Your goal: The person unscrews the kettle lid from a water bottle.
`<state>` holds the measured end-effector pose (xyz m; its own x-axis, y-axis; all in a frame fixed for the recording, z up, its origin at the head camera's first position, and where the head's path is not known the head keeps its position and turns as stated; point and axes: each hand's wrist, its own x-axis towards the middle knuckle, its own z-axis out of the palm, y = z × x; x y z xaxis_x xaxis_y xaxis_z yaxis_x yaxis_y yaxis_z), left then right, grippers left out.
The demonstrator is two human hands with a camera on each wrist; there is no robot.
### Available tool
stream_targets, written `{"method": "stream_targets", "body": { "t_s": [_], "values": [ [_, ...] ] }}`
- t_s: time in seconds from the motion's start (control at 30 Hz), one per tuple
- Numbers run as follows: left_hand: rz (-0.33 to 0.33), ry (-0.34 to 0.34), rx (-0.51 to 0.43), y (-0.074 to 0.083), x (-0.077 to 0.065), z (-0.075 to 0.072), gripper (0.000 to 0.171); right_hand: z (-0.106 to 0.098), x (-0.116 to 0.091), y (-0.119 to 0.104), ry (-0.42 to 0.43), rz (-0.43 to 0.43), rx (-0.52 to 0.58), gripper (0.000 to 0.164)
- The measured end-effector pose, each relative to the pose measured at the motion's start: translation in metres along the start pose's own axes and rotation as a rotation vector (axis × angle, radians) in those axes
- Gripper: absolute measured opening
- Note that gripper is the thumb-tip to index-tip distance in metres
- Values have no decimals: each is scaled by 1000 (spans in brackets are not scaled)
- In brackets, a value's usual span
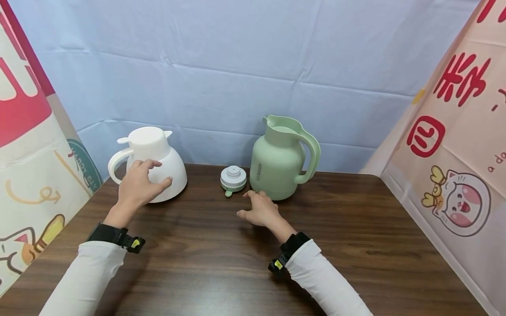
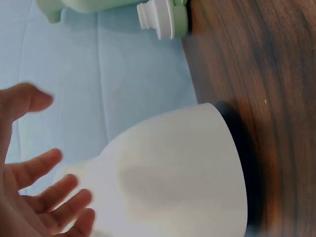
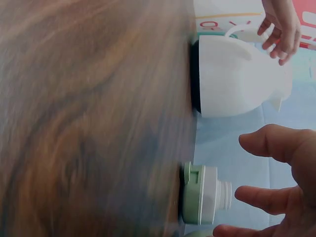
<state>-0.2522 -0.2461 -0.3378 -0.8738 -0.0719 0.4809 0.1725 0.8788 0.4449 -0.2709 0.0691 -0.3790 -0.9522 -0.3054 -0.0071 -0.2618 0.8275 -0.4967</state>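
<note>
A white thermal jug [image 1: 171, 169] with a side handle and a lid stands upright at the left. In front of it hovers my left hand [image 1: 139, 183], thumb and fingers spread, holding nothing. A green jug [image 1: 272, 164] without a lid stands upright right of centre, its handle to the right. Between the jugs, a white-and-green lid [image 1: 233, 177] lies upside down, its white threaded part upward and its green tab toward me. My right hand [image 1: 261, 210] is just in front of the lid and green jug, fingers extended; in the right wrist view the lid [image 3: 210, 195] sits apart from the fingers.
All of this stands on a dark wood table [image 1: 205, 263]. A pale blue cloth [image 1: 237, 79] hangs right behind the jugs. Printed cloths with cartoon figures hang at the left [image 1: 35, 175] and right [image 1: 442, 175].
</note>
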Motion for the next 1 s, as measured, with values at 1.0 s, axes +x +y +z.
{"method": "stream_targets", "body": {
  "t_s": [1.0],
  "values": [
    [-433, 162, -254, -56, 16, -10, 83, 23, 10, -44, -69, -52, 13, 53]
  ]
}}
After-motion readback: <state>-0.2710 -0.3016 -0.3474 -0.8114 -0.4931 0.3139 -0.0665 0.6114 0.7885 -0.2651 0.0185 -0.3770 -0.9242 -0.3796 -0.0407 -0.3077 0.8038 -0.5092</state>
